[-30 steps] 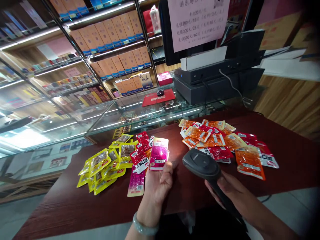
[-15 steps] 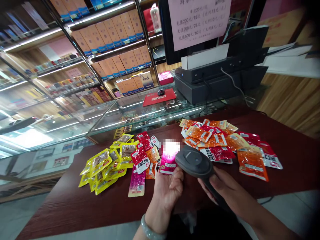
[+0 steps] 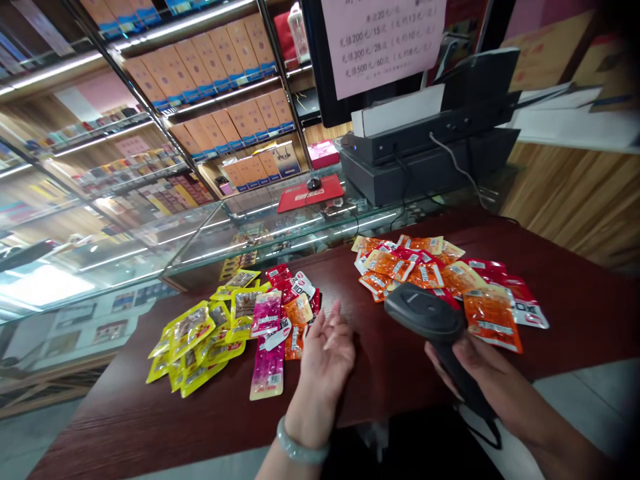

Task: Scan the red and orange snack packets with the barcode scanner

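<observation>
My left hand (image 3: pixel 330 350) is palm up with its fingers loosely spread and nothing in it, just right of a mixed group of snack packets. In that group a magenta packet (image 3: pixel 267 313) lies on top, with another magenta packet (image 3: pixel 267 370) below it and an orange packet (image 3: pixel 296 340) beside them. Yellow packets (image 3: pixel 193 330) are heaped farther left. My right hand (image 3: pixel 480 370) grips a black barcode scanner (image 3: pixel 425 313) by its handle, its head pointing left. Behind the scanner lies a pile of orange packets (image 3: pixel 427 273) and red-and-white ones (image 3: pixel 527 303).
The packets lie on a dark red tabletop (image 3: pixel 165 427). Beyond it stands a glass display counter (image 3: pixel 200 247) with a red mat (image 3: pixel 310 193) and a mouse (image 3: pixel 313 183). A black cash register (image 3: pixel 385 173) with cables is at the back right. Stocked shelves (image 3: pixel 220 120) rise behind.
My left hand has let go of a magenta packet, which now rests on the left group. The scanner has moved right, away from that hand, and its bright light no longer shows.
</observation>
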Demonstrator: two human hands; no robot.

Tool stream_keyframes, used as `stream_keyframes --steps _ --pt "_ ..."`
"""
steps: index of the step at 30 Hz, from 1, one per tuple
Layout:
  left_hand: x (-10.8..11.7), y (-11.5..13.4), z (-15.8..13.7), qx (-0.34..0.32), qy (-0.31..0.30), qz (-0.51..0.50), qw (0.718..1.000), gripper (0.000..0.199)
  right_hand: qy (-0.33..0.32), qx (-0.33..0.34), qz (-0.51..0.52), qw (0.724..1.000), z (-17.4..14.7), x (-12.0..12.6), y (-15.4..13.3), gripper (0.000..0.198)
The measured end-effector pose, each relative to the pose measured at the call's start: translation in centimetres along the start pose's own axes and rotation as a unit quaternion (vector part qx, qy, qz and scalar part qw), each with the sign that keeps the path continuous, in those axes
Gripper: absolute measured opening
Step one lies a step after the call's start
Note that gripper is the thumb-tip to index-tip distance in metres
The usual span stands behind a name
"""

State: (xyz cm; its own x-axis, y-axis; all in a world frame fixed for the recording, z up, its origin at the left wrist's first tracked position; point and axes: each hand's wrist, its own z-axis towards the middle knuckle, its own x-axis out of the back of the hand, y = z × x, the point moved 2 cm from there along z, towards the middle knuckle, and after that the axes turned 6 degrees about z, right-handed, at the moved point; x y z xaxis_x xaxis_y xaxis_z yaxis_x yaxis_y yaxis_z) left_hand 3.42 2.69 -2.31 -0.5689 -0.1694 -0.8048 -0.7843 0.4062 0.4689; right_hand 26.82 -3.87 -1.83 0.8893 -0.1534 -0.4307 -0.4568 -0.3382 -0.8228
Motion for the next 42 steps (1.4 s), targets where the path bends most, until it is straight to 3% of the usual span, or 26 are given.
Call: stream_keyframes --steps 2,3,4,6,8,9,11,13,19,24,32,34,39,42 --pt "-1.1 -1.3 2.2 0.002 0.002 0.180 0.984 0.025 0.051 0.006 0.011 0.999 0.0 1.0 0.0 0.048" --pt "-1.7 -1.7 3.4 -0.027 0.012 0.297 0.954 0.028 0.072 0.013 0.006 0.997 0.0 1.4 0.0 0.049" --pt "-2.3 -1.9 4.6 -0.077 0.029 0.421 0.903 0.033 0.087 0.022 -0.003 0.996 -0.1 1.6 0.0 0.050" --pt "-3.8 -1.9 6.8 -0.201 0.069 0.636 0.741 0.044 0.087 0.035 -0.032 0.995 -0.1 1.8 -0.1 0.051" --pt "-5.0 -1.9 8.6 -0.281 0.101 0.764 0.572 0.054 0.080 0.038 -0.037 0.995 -0.1 1.8 -0.1 0.052" --pt "-5.5 -2.0 9.3 -0.294 0.107 0.801 0.509 0.060 0.081 0.034 -0.028 0.996 -0.1 1.8 0.0 0.052" --pt "-6.2 -2.5 10.8 -0.286 0.106 0.848 0.434 0.072 0.088 0.026 -0.005 0.996 -0.2 1.7 0.1 0.053" --pt "-6.6 -3.2 12.0 -0.267 0.104 0.868 0.405 0.081 0.094 0.027 0.010 0.995 -0.2 1.6 0.1 0.053" --pt "-7.4 -3.0 14.8 -0.221 0.189 0.874 0.390 0.090 0.066 0.063 -0.021 0.996 -0.1 1.7 0.2 0.055" --pt "-7.0 -2.0 15.1 -0.233 0.147 0.886 0.375 0.081 0.070 0.052 0.007 0.996 0.0 1.9 0.7 0.059" --pt "-5.4 -1.9 13.4 -0.336 0.111 0.841 0.410 0.075 0.040 0.045 0.000 0.998 0.0 0.7 0.4 0.054" --pt "-5.3 -2.0 13.0 -0.340 0.109 0.817 0.453 0.078 0.032 0.045 -0.002 0.998 0.0 0.4 0.5 0.053" --pt "-5.2 -1.3 12.4 -0.336 0.083 0.677 0.649 0.089 0.030 0.048 0.006 0.998 0.0 0.0 0.9 0.052" --pt "-4.6 -0.2 11.6 -0.319 0.097 0.607 0.721 0.100 0.026 0.046 0.020 0.998 0.0 -0.4 0.9 0.051"
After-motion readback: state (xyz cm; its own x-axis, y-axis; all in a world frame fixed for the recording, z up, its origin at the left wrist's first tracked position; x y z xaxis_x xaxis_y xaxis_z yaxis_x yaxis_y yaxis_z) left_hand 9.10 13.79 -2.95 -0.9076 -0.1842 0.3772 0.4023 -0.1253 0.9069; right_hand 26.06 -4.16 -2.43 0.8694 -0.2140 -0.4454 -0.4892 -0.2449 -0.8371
